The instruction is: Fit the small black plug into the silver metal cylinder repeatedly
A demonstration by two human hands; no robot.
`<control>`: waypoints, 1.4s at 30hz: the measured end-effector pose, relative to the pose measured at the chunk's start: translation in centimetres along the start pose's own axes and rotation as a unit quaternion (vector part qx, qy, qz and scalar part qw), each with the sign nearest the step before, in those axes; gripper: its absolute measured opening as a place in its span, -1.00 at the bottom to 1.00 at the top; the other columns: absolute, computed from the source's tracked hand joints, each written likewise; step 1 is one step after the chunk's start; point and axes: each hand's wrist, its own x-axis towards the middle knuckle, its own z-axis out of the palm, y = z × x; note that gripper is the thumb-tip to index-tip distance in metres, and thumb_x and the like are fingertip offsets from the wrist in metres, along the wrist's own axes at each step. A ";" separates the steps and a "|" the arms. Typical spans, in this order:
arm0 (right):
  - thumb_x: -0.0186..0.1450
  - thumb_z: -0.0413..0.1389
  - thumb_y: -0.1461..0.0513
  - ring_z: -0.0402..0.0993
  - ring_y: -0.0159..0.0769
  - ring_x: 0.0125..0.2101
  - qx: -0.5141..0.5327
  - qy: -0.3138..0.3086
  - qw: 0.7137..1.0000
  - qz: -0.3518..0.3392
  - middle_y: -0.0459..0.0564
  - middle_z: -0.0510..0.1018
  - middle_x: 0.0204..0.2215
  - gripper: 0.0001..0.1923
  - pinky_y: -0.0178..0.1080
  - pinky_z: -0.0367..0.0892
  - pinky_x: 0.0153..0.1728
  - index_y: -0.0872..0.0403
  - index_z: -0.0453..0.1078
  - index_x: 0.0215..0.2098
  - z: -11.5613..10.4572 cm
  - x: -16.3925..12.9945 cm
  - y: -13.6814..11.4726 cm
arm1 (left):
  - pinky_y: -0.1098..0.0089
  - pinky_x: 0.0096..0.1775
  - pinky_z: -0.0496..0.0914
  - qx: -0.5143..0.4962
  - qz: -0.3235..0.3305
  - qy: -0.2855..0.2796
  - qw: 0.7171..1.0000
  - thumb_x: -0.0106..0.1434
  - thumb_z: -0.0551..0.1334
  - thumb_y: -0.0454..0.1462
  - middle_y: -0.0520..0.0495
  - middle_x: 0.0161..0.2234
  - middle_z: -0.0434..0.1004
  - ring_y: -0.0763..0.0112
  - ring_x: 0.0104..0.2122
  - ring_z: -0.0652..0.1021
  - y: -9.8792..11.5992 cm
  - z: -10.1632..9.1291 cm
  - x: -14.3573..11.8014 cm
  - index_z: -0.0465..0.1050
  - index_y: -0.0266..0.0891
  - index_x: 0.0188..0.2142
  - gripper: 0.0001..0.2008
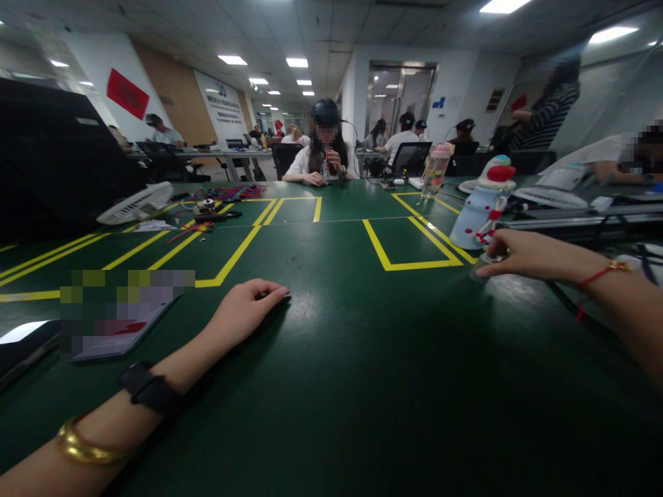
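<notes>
The small clear piece [483, 270] sits between the thumb and the curled fingers of my right hand [523, 252], toward the right edge of the tabletop [331, 393]. The thumb and fingers close to the width of the piece and have hold of it; they cover part of it (I cannot tell whether its base touches the surface). My left hand [243, 310] is left of the tabletop's middle, loosely curled, its thumb tip close to the forefinger; I cannot tell whether anything is between them.

Count of items:
- Clear piece: one, in my right hand.
- Blue snowman-shaped bottle [470, 215]: one, upright, just beyond my right fingertips, toward the right edge.
- Pink-lidded bottle [436, 172]: one, upright, nearer the far edge.
- Red cord bracelet [595, 277]: one, right wrist.
- Black wristband [150, 388]: one, left wrist.
- Gold bangle [85, 445]: one, left forearm.
- Co-worker [305, 166] at the far edge, facing me: one.

Yellow tape lines [422, 265] mark the tabletop between my hands and the far edge.
</notes>
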 end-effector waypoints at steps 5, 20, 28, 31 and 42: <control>0.08 0.12 -0.01 0.32 -0.32 -0.39 0.034 0.049 0.997 -0.038 0.09 0.43 -0.34 -0.59 -0.29 0.17 -0.40 0.14 0.24 -0.31 0.4 -0.4 -2.5 | 0.31 -0.29 0.35 -0.004 0.004 0.002 1.000 0.12 0.11 0.07 -0.06 -0.25 0.59 0.20 -0.26 0.53 0.0 0.0 0.0 0.53 -0.10 -0.27 -0.60; 0.21 0.05 0.22 0.30 -0.34 -0.03 0.382 0.057 0.844 -0.371 0.05 0.33 0.00 -0.61 -0.20 0.25 -0.01 0.03 0.16 0.01 6.0 -11.0 -20.1 | 0.29 -0.27 0.33 0.001 0.038 0.023 0.999 0.17 0.08 0.03 -0.07 -0.24 0.55 0.21 -0.27 0.50 1.0 0.2 -0.5 0.51 -0.14 -0.23 -0.60; 0.13 0.16 0.12 0.39 -0.31 -0.14 0.443 -0.014 0.845 -0.300 0.02 0.43 -0.11 -0.34 -0.17 0.28 -0.12 0.01 -0.04 0.10 7.1 -10.2 -19.9 | 0.28 -0.17 0.34 -0.086 0.224 -0.065 0.969 0.19 0.16 -0.09 -0.03 -0.23 0.46 0.28 -0.21 0.45 9.0 2.1 -5.8 0.51 0.03 -0.20 -0.78; 0.12 0.17 0.12 0.39 -0.32 -0.13 0.453 -0.018 0.838 -0.302 0.00 0.44 -0.11 -0.37 -0.19 0.28 -0.12 0.02 0.01 0.07 7.1 -10.1 -20.0 | 0.29 -0.21 0.35 -0.112 0.203 -0.065 0.971 0.18 0.18 -0.11 -0.03 -0.29 0.46 0.30 -0.25 0.45 10.1 2.3 -6.1 0.54 0.01 -0.31 -0.82; 0.10 0.15 0.22 0.36 -0.46 -0.27 0.425 0.037 0.858 -0.285 -0.11 0.44 -0.23 -0.61 -0.36 0.28 -0.25 0.03 0.27 -0.08 6.3 -10.2 -19.9 | 0.32 -0.22 0.30 -0.063 0.160 -0.101 0.980 0.07 0.30 -0.13 0.02 -0.35 0.47 0.33 -0.29 0.45 6.1 3.4 -5.4 0.56 -0.06 -0.40 -0.87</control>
